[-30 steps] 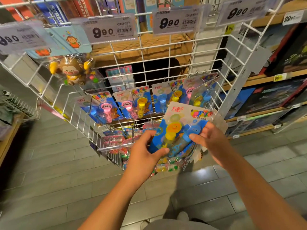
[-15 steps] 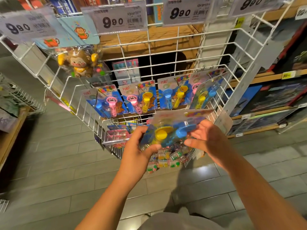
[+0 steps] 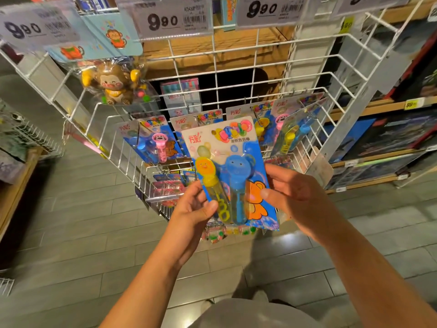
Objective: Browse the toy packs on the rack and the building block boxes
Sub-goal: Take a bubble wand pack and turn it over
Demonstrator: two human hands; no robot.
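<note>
I hold a blue bubble wand pack (image 3: 230, 162) upright in front of the white wire rack (image 3: 236, 55); it carries a yellow wand and a blue wand under clear plastic. My left hand (image 3: 194, 209) grips its lower left edge with the thumb on the front. My right hand (image 3: 290, 192) grips its right edge, thumb on the orange bear print. More packs of the same kind (image 3: 153, 140) hang on the rack's hooks behind it. A monkey toy pack (image 3: 113, 84) hangs at the upper left. Dark building block boxes (image 3: 390, 136) lie on wooden shelves at the right.
Price tags reading 9.90 (image 3: 165, 18) hang along the rack's top. A lower wire basket (image 3: 165, 185) holds small colourful packs. A wooden shelf with a wire bin (image 3: 26, 138) stands at the left. Grey tiled floor (image 3: 82, 233) lies below.
The pack was lying tilted nearly flat half a second ago; both hands have turned it upright so that its front faces me.
</note>
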